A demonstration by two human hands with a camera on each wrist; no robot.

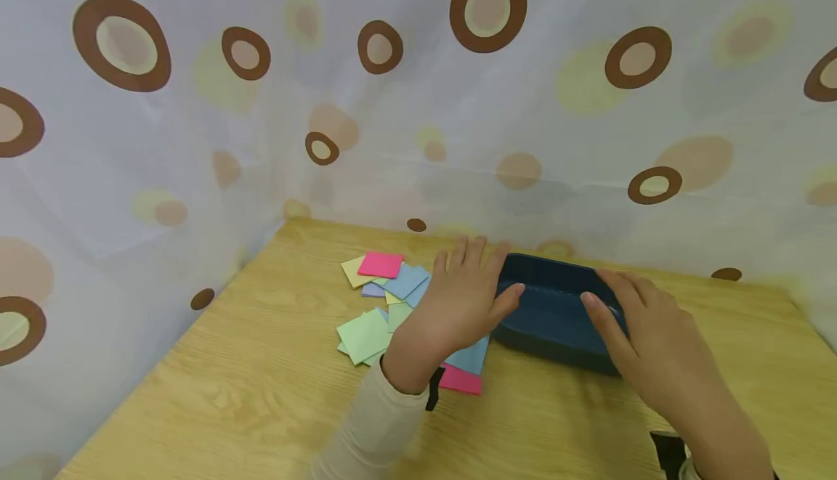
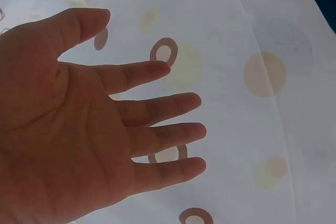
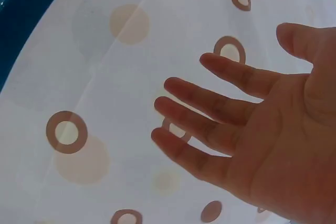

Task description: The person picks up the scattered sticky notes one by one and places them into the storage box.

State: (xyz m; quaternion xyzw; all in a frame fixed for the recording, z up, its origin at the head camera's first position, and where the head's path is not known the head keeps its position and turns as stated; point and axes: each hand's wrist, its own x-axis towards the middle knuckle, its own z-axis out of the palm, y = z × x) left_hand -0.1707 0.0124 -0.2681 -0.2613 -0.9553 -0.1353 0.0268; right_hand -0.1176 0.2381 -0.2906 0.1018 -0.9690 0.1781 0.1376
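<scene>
A dark blue tray (image 1: pixel 556 320) with raised sides sits near the back of the table, between my two hands. My left hand (image 1: pixel 464 298) is above its left end, with straight, spread fingers and nothing in the palm, as the left wrist view shows. At the right end of the tray is my right hand (image 1: pixel 660 335), its fingers extended and thumb apart; the right wrist view shows a bare palm. Whether either hand touches the tray I cannot tell. Sticky notes lie left of the tray, among them a pink note (image 1: pixel 381 264) and a green note (image 1: pixel 364 336), partly hidden by my left hand and forearm.
The wooden table (image 1: pixel 248 378) carries all of this. Behind it and at the left hangs a white curtain (image 1: pixel 405 110) with brown rings and pale spots. More notes, blue ones and a pink one (image 1: pixel 461 380), stick out beside my left wrist.
</scene>
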